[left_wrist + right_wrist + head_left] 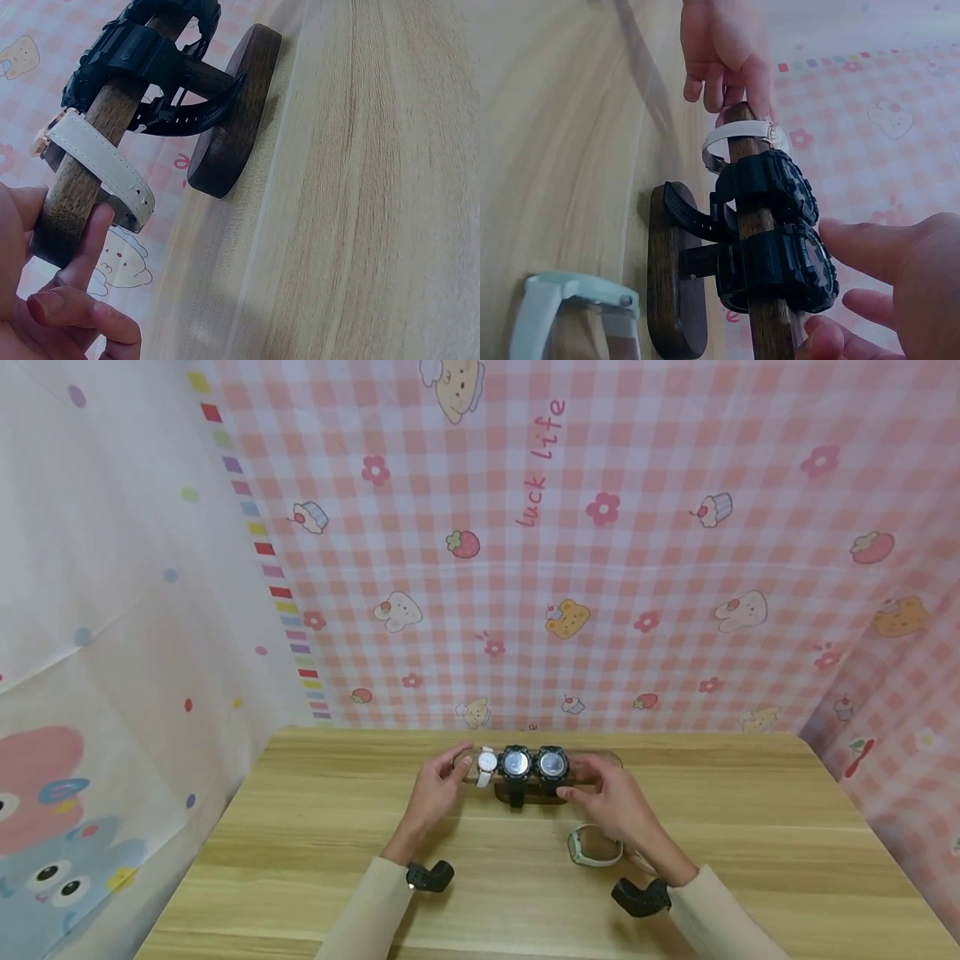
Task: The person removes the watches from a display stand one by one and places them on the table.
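Observation:
A dark wooden watch stand (531, 792) carries a white-strapped watch (487, 762), a black digital watch (516, 762) and a second black digital watch (552, 762) on its crossbar. My left hand (437, 785) pinches the bar's left end between thumb and finger, beside the white strap. At the right, my right hand (611, 797) is spread around the bar, fairly straight-fingered. Its thumb (870, 244) reaches the face side of the second black watch, and a fingertip (823, 339) overlaps the bar beyond that watch.
A pale green watch (592, 848) lies on the wooden table (300, 843), below the right hand. Another light band (639, 862) shows partly behind the right wrist. A checked curtain (517, 568) hangs along the table's back edge.

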The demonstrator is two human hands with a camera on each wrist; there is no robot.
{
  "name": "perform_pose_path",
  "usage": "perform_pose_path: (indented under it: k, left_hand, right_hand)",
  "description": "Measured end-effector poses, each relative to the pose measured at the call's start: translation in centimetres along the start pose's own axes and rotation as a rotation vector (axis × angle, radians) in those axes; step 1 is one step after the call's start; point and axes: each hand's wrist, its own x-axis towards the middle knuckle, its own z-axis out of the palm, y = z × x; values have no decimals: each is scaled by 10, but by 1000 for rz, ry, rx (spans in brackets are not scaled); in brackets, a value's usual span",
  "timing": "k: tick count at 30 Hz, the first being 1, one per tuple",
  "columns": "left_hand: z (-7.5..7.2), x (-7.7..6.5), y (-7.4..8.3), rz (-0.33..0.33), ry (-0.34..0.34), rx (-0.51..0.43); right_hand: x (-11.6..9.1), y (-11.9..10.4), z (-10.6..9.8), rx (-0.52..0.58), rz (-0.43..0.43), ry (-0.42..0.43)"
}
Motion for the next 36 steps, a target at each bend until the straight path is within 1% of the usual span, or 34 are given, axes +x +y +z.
perform_pose_path:
  k: [6,8,13,18,27,36]
  left_hand:
    - [-1,0,1,-1,-3,-4]
    - [-1,-1,1,-3,-1,-5]
    - [-1,0,0,-12,-6,10]
    - [-2,1,0,-4,-10,17]
    - [-2,1,0,-14,-6,0]
    - [-2,1,1,-8,-16,19]
  right_hand:
    - [14,-1,6,45,-72,22]
    - [16,-1,8,49,-72,23]
    - [20,-1,11,39,-24,9]
    - [24,-2,14,22,14,10]
    - [26,-4,19,-17,20,48]
    - [27,-3,22,-43,5,101]
